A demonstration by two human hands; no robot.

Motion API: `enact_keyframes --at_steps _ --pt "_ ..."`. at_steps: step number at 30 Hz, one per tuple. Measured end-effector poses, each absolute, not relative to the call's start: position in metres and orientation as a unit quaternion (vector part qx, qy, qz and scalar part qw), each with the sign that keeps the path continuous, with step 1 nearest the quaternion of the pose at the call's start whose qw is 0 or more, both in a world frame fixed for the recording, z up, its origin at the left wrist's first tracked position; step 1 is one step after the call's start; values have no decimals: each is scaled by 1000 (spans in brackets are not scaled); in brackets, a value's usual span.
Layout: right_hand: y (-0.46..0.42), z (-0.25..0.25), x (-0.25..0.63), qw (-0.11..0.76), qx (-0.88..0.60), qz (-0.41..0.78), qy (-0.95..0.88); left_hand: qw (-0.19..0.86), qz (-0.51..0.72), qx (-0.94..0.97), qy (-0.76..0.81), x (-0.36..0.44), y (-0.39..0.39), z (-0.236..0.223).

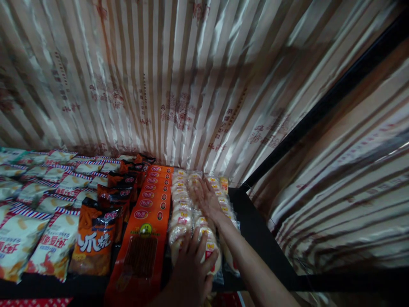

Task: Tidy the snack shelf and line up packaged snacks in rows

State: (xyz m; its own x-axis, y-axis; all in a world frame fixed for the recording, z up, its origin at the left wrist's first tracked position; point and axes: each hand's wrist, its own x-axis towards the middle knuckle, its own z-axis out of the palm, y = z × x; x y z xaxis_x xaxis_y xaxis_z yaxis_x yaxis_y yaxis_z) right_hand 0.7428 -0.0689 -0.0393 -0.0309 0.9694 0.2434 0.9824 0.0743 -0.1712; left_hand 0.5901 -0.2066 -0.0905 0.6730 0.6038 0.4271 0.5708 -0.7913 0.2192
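Clear packets of round, pale wafer-like cakes (181,218) lie overlapping in columns on a black shelf. My left hand (191,262) rests on the front packets of the middle column, fingers spread. Farther back, my right hand (207,200) lies flat with its fingers stretched over the rear packets of that column. Neither hand is closed around a packet. Part of the middle column is hidden under my hands. Just left of them runs a row of overlapping orange packs (146,230), the front one with a window showing dark brown sticks.
Orange-and-black snack bags (95,238) stand left of the orange packs. Beyond them are several rows of white snack bags (56,243). The black shelf (255,230) shows at the right. A pleated, printed curtain (179,85) hangs behind, with a dark slanting post (306,121) at right.
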Motion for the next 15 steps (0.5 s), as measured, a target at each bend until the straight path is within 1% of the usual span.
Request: enact_keyframes --at_steps 1,3,7,10,15 --pt "-82 -40 745 165 -688 -14 -706 33 249 912 324 590 -207 -90" --pt "-108 -43 748 237 -695 40 -678 25 259 909 325 590 -207 -91" --pt "-147 -48 747 315 -681 90 -655 2 280 900 333 590 -209 -94" --pt "-156 -52 745 341 -676 109 -644 -8 284 898 335 590 -211 -90" --pt "-151 -61 739 345 -687 119 -628 2 277 901 334 589 -211 -83"
